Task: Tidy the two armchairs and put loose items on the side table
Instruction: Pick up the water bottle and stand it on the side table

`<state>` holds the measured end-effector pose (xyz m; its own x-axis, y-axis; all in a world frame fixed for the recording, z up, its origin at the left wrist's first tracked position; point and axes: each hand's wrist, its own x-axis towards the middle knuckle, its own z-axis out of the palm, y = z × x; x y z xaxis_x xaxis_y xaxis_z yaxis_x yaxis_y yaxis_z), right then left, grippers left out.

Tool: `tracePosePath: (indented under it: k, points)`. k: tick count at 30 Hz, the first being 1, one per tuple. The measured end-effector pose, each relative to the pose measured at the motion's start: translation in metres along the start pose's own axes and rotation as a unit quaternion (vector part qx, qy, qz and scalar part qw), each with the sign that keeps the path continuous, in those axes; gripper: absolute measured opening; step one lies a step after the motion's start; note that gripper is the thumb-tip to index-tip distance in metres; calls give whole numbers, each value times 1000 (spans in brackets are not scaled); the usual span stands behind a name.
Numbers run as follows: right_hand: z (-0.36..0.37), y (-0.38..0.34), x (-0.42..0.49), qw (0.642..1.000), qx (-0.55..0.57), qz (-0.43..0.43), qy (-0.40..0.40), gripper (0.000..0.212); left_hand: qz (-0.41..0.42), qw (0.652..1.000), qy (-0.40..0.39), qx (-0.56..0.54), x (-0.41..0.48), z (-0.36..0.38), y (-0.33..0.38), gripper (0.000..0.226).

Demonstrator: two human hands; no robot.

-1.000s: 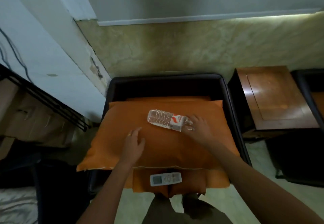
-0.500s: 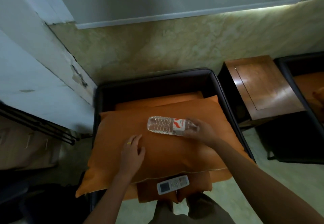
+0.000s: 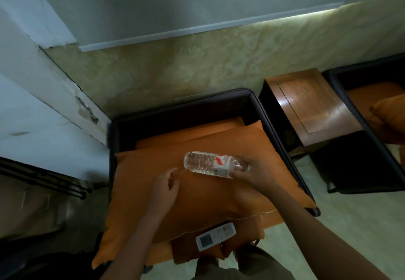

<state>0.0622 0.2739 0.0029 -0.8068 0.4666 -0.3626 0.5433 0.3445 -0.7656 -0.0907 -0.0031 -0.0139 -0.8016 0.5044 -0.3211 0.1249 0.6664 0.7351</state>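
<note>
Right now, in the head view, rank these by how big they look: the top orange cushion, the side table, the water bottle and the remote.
Largest to smallest:
1. top orange cushion
2. side table, farther off, so its look understates it
3. water bottle
4. remote

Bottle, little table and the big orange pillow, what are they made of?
The bottle looks like thin clear plastic: see-through and ribbed, with a printed label. The side table looks like polished brown wood, maybe veneer: light gleams on its top. The pillow looks like soft matte orange cloth, with a stitched edge.
</note>
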Motion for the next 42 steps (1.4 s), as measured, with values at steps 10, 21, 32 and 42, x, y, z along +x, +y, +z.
tracePosePath:
  k: [10,21,32,42]
  points:
    - [-60,52,-80,992,58,43,107,52,41,997,-66,16,-31,57,60,17]
    - [-171,190,-186,972,131,73,183,64,63,990,-119,33,-82,225,164,16]
    - [-311,335,-288,938,189,146,251,62,40,987,-148,48,-128,390,275,16]
    - [-401,367,-260,938,185,161,245,59,145,957,-245,61,-62,478,376,61]
